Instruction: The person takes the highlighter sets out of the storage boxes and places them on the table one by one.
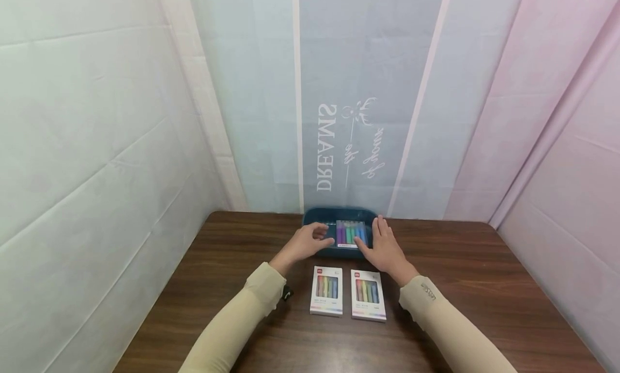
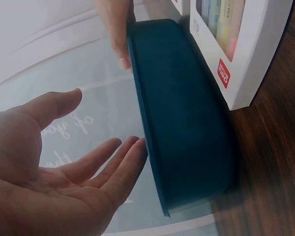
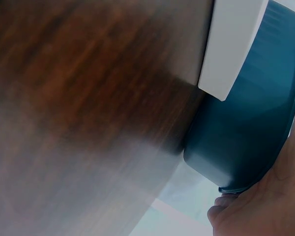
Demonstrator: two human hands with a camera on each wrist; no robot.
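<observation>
Teal is the colour to watch: a shallow teal tray (image 1: 317, 218) sits at the far edge of the desk (image 1: 484, 287), right up against the backdrop, and one box of coloured pens (image 1: 351, 234) already lies inside it. The left hand (image 1: 306, 243) hovers at the tray's near left side, fingers relaxed and spread, palm showing in the wrist view, gripping nothing; its fingertips (image 2: 132, 147) come just beside the rim. The right hand (image 1: 382, 249) is over on the tray's right side, fingers (image 1: 380, 227) straight and resting against the rim next to the pen box, not clamped on anything either. The two hands stand apart, bracketing the tray.

Nearer the person, two more pen boxes wait side by side in the middle of the desk: the left box (image 1: 326, 290) and the right box (image 1: 368, 295), flat, not touching.

By my reading, one box is placed and being settled. The next move would call for drawing a hand back and pinching one of the waiting boxes by its edges.
</observation>
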